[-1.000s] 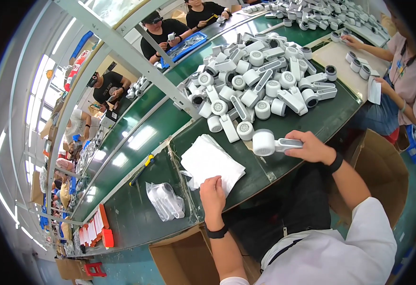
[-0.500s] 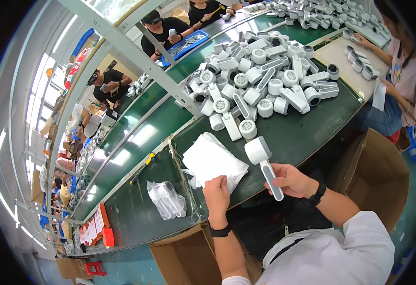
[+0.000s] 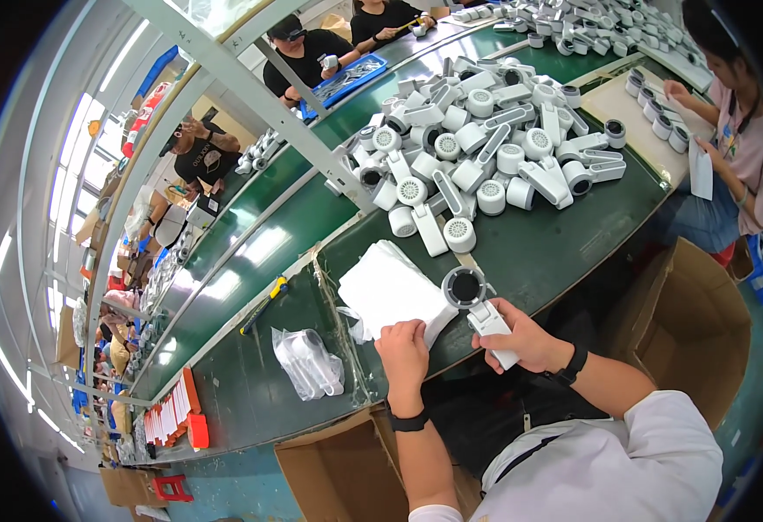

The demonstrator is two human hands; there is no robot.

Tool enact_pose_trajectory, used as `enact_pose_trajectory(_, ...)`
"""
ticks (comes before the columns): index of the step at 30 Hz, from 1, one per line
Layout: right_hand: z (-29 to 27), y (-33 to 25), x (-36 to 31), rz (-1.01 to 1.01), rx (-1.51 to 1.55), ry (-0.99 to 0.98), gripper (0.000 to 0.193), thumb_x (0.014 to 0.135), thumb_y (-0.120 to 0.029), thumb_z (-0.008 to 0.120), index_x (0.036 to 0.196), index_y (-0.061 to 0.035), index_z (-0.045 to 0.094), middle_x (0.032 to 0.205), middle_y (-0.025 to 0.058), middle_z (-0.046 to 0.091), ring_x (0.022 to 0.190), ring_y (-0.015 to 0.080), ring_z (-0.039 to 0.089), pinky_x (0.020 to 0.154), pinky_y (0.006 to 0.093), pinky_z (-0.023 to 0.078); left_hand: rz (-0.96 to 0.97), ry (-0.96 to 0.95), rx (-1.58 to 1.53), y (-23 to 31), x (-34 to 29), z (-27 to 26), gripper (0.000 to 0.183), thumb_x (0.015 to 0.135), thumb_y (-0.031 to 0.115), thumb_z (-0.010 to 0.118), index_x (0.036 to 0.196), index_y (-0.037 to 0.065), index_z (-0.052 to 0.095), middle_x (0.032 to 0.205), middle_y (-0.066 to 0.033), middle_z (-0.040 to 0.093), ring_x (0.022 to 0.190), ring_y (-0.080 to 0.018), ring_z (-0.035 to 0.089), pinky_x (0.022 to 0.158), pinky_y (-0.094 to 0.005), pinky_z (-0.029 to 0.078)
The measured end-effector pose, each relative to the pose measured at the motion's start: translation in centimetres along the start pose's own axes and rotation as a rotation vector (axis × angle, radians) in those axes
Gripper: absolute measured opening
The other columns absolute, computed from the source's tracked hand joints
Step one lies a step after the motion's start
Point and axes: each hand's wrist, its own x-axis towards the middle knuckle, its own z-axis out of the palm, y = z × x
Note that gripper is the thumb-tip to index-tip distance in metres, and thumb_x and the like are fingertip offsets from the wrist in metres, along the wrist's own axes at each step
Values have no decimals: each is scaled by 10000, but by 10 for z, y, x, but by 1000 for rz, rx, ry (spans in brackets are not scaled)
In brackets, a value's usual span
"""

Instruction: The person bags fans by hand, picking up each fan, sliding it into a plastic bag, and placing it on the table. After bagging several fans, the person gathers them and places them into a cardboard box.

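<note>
My right hand [image 3: 534, 339] is wrapped round the handle of a white handheld device [image 3: 490, 324]. Its drum-shaped head points up and away, showing a dark round opening with a grey ring. My left hand [image 3: 404, 352] lies at the near edge of a stack of white plastic bags [image 3: 390, 291], its fingers bent and pressed together on the edge. Whether one bag is separated there I cannot tell. Beyond the stack rises a big pile of the same white devices [image 3: 486, 139], some with grilles facing up. Left of my hand lies a clear bag with a white device inside [image 3: 307, 364].
A yellow-and-black tool [image 3: 264, 304] lies by the metal frame post [image 3: 251, 83]. Orange-and-white boxes [image 3: 172, 413] stand at the bench's left end. Open cartons [image 3: 686, 331] sit below the bench edge. A person [image 3: 738, 139] at the right handles devices and a white sheet.
The device in my right hand has turned, so its dark opening now faces up instead of its side. My left hand has shifted slightly right along the bag stack.
</note>
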Motion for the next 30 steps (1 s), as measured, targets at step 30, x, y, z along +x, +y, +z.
enact_pose_trajectory(30, 18, -55, 35, 285, -1131, -332, 913, 897, -252, 614, 1570, -163, 4, 886, 85, 679, 567, 150, 576, 549, 294, 508, -336, 1, -531, -1, 10, -38, 152, 911, 128, 662, 974, -7, 695, 856, -84, 684, 738, -142, 607, 642, -272, 456)
